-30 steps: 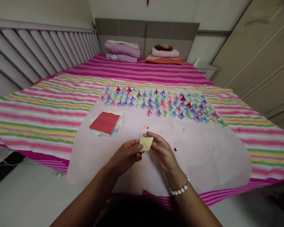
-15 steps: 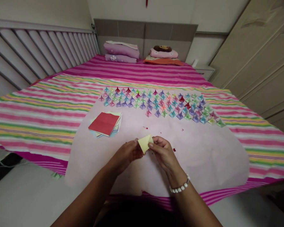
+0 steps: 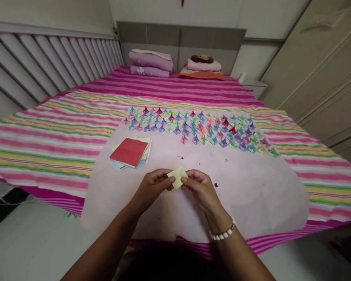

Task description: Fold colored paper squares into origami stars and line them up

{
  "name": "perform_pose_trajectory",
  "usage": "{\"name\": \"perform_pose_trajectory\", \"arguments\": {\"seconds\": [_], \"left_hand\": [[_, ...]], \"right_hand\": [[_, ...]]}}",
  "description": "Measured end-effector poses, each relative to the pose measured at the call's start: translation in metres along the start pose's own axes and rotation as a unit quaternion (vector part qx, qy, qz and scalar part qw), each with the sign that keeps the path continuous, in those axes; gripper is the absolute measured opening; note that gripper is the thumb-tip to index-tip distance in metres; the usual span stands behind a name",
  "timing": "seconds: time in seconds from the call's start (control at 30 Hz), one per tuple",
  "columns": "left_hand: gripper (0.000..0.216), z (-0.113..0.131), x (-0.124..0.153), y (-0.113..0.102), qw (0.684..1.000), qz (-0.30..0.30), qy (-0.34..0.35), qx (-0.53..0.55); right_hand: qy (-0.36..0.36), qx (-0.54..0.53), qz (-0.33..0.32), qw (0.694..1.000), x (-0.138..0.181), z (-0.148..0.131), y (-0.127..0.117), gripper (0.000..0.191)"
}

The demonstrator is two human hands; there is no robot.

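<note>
A small pale yellow folded paper [image 3: 178,176] is pinched between both hands above a pale pink sheet [image 3: 251,195] spread on the bed. My left hand [image 3: 152,187] grips its left side with thumb and fingers closed. My right hand [image 3: 200,187], with a white bead bracelet on the wrist, grips its right side. A stack of square coloured papers [image 3: 130,152] with a red sheet on top lies to the left, beyond my left hand. Several rows of small folded paper shapes [image 3: 199,128] in many colours stand farther back on the sheet.
The bed has a pink, green and yellow striped cover [image 3: 46,132]. Folded pillows and blankets [image 3: 152,62] lie at the headboard. A slatted rail [image 3: 32,66] runs along the left; wardrobe doors [image 3: 324,70] stand at the right. Tiny red paper scraps [image 3: 216,185] dot the sheet.
The yellow paper has been turned and lowered slightly between my fingers; both hands have closed in around it and stay in about the same place.
</note>
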State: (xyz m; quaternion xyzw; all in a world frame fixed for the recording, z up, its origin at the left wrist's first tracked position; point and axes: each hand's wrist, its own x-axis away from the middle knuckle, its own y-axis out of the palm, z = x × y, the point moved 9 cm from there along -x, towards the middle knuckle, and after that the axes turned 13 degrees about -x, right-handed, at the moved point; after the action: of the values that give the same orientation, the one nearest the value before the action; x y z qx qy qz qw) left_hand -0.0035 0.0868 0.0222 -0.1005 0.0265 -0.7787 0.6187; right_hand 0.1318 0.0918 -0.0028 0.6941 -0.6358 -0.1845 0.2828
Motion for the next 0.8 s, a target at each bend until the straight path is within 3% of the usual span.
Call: {"name": "perform_pose_trajectory", "arguments": {"seconds": [0.3, 0.57, 0.63, 0.8], "left_hand": [[0.011, -0.002, 0.001, -0.001, 0.999, 0.022, 0.007, 0.031], [0.014, -0.011, 0.000, 0.005, 0.984, -0.014, -0.047, 0.169], [0.018, -0.010, 0.001, 0.004, 0.987, -0.011, -0.048, 0.153], [0.016, -0.004, 0.003, -0.004, 1.000, 0.024, -0.001, -0.005]], "right_hand": [[-0.010, 0.021, -0.031, 0.999, 0.000, 0.005, 0.003, 0.014], [-0.020, 0.017, -0.067, 0.997, 0.003, 0.003, 0.006, 0.012], [-0.024, 0.028, -0.079, 0.996, 0.004, 0.002, 0.006, 0.011], [-0.031, 0.025, -0.107, 0.993, 0.006, -0.001, 0.012, 0.012]]}}
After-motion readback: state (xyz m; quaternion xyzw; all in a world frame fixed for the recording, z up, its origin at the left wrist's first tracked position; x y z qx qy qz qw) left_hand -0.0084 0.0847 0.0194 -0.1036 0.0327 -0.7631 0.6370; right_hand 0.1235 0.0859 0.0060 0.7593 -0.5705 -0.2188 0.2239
